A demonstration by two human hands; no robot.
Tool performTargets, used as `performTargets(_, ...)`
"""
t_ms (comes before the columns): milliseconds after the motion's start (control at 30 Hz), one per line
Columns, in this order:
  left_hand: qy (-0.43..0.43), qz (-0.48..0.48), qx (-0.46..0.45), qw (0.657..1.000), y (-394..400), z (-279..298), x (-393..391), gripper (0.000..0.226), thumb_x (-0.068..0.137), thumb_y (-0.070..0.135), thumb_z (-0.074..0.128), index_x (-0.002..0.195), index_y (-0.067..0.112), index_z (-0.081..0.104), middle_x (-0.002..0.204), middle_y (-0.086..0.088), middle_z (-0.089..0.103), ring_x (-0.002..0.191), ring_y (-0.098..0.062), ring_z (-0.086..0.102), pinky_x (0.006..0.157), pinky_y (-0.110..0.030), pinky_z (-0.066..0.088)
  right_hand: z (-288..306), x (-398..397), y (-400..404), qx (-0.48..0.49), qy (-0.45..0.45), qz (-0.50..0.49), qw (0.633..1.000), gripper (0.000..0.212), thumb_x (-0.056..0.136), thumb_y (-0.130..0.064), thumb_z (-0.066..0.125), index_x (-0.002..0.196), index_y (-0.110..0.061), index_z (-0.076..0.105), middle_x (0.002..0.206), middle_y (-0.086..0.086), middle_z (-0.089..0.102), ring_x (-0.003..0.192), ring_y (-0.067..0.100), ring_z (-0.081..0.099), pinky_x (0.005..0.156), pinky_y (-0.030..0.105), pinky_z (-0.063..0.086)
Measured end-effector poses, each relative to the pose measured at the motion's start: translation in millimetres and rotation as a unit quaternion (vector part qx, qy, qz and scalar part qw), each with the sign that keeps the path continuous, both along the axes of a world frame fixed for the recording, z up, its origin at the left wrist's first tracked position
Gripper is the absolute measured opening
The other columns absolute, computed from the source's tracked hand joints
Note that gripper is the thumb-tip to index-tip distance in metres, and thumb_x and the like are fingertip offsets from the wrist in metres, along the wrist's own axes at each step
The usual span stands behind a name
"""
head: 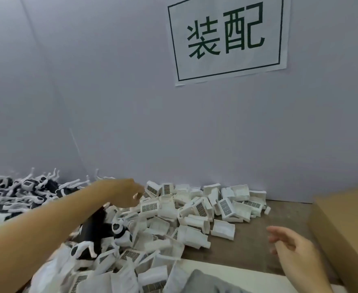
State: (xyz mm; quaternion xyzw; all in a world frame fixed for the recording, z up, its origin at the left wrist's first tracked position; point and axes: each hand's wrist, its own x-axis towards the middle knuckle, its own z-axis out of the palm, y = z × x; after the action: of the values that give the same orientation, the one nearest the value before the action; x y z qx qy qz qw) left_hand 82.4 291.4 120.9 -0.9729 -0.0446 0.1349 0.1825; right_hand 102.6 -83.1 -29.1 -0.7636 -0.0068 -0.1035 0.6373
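A big pile of small white plastic housings (195, 210), many with a dark grid panel, covers the middle of the brown tabletop (252, 237). My left hand (124, 194) reaches over the pile's far left part, fingers bent downward, and whether it holds anything I cannot tell. Under my left forearm lie black-and-white assembled parts (102, 231). My right hand (290, 244) hovers over bare table to the right of the pile, fingers relaxed and empty.
A heap of black-and-white parts with thin white arms (19, 193) fills the left. A cardboard box (347, 225) stands at the right edge. A grey-white wall with a paper sign (226, 37) closes the back. White sheet and grey cloth (207, 280) lie at the front.
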Motion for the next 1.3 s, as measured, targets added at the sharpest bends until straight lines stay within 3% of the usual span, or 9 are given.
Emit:
performTargets(100,0.008,0.042,0.016,0.999,23.1,17.7,-10.9,0.018,0.098,0.037,0.049,0.099,0.021,0.057,0.097,0.004,0.058,0.087,-0.021,0.058,0.085,-0.036,0.050,-2.1,2.5,2.6,0.002,0.016,0.009,1.000,0.036,0.089,0.017,0.048,0.091,-0.010,0.072,0.080,0.009,0.071,0.067,0.027,0.064,0.060,0.031,0.044)
performTargets(233,0.060,0.158,0.070,0.983,38.8,26.4,-24.8,0.062,0.095,0.063,0.043,0.130,0.015,0.057,0.135,-0.006,0.058,0.104,-0.027,0.059,0.091,-0.040,0.050,-3.7,2.9,4.1,-0.006,0.037,0.023,0.999,0.036,0.091,0.016,0.048,0.092,-0.010,0.072,0.082,0.011,0.071,0.068,0.031,0.063,0.062,0.034,0.043)
performTargets(333,0.073,0.334,-0.131,0.931,41.8,25.5,-33.8,0.089,0.079,0.075,0.058,0.151,0.028,0.035,0.151,-0.015,0.043,0.091,-0.035,0.070,0.062,-0.045,0.060,-2.3,1.4,5.1,-0.006,0.048,0.024,0.999,0.035,0.091,0.016,0.048,0.093,-0.008,0.072,0.084,0.013,0.071,0.067,0.031,0.062,0.066,0.033,0.043)
performTargets(400,0.064,0.357,-0.222,0.905,41.5,25.5,-39.6,0.087,0.078,0.063,0.070,0.149,0.024,0.039,0.158,-0.019,0.032,0.090,-0.040,0.072,0.060,-0.046,0.062,-0.3,0.0,6.3,-0.001,0.049,0.021,0.999,0.034,0.091,0.017,0.047,0.094,-0.006,0.072,0.084,0.015,0.071,0.065,0.030,0.061,0.064,0.030,0.042)
performTargets(567,0.047,0.291,-0.194,0.936,25.6,23.0,-40.3,0.019,0.094,0.013,0.060,0.110,0.005,0.052,0.148,-0.023,0.039,0.078,-0.031,0.073,0.059,-0.033,0.062,-0.2,-1.7,6.7,0.011,0.065,0.030,0.997,0.034,0.093,0.016,0.046,0.093,-0.005,0.071,0.084,0.016,0.070,0.065,0.028,0.060,0.060,0.030,0.041)
performTargets(733,0.012,0.278,-0.182,0.943,3.3,54.8,-40.3,0.019,0.093,0.011,0.065,0.109,0.003,0.059,0.105,-0.013,0.060,0.065,-0.021,0.071,0.053,-0.028,0.059,-2.4,1.6,6.0,0.013,0.071,0.025,0.997,0.037,0.092,0.018,0.043,0.091,-0.007,0.071,0.083,0.014,0.069,0.060,0.027,0.058,0.056,0.030,0.040)
performTargets(1000,-0.242,0.069,-0.134,0.959,-74.3,88.6,-47.6,0.016,0.090,0.014,0.065,0.095,0.009,0.050,0.098,-0.008,0.058,0.070,-0.017,0.061,0.053,-0.029,0.052,-5.8,2.2,4.2,0.009,0.065,0.046,0.997,0.036,0.093,0.012,0.048,0.090,-0.013,0.073,0.083,0.008,0.072,0.061,0.020,0.062,0.056,0.026,0.041)
performTargets(1133,-0.399,-0.049,-0.277,0.873,-131.5,32.9,-48.3,0.032,0.089,0.021,0.072,0.083,0.021,0.041,0.087,0.002,0.051,0.071,-0.009,0.046,0.055,-0.020,0.034,-4.0,-0.9,5.0,0.048,0.058,0.069,0.995,0.031,0.099,0.002,0.050,0.087,-0.011,0.075,0.070,0.006,0.074,0.054,0.016,0.061,0.049,0.024,0.041)
performTargets(1300,-0.486,-0.021,-0.483,0.728,-214.1,-74.8,-33.8,0.035,0.083,-0.001,0.070,0.083,0.026,0.048,0.089,0.011,0.052,0.084,0.000,0.049,0.068,-0.013,0.040,-0.6,2.7,3.2,0.146,0.095,0.107,0.979,0.031,0.105,-0.014,0.045,0.095,-0.006,0.074,0.074,0.016,0.075,0.054,0.020,0.066,0.050,0.025,0.041)
